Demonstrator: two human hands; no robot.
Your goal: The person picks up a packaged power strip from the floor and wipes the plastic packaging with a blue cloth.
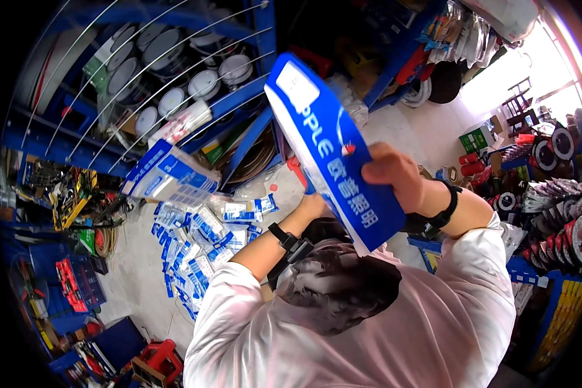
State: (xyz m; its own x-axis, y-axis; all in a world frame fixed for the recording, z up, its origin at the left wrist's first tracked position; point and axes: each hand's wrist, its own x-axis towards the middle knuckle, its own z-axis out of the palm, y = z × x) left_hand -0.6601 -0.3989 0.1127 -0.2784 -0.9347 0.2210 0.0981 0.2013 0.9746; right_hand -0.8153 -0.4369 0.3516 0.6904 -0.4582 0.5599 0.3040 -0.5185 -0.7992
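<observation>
My right hand (pixel 398 174) is closed on the right side of a long blue carton (pixel 343 152) with white lettering and a white label near its upper end. The carton is held tilted in front of my chest. Behind its lower left edge is my left hand (pixel 313 205), its fingers mostly hidden, so its grip cannot be made out. A red and blue object (pixel 295 169) shows just beyond that hand; whether I touch it is unclear. On the floor to the left lies a heap of small blue and white packets (pixel 204 236).
A blue wire-fronted rack (pixel 246 107) holds several round cans (pixel 204 84) at the far left. An opened blue and white package (pixel 171 174) stands beside the heap. Tools (pixel 74 284) fill the left side. Packed discs (pixel 566 242) and goods crowd the right.
</observation>
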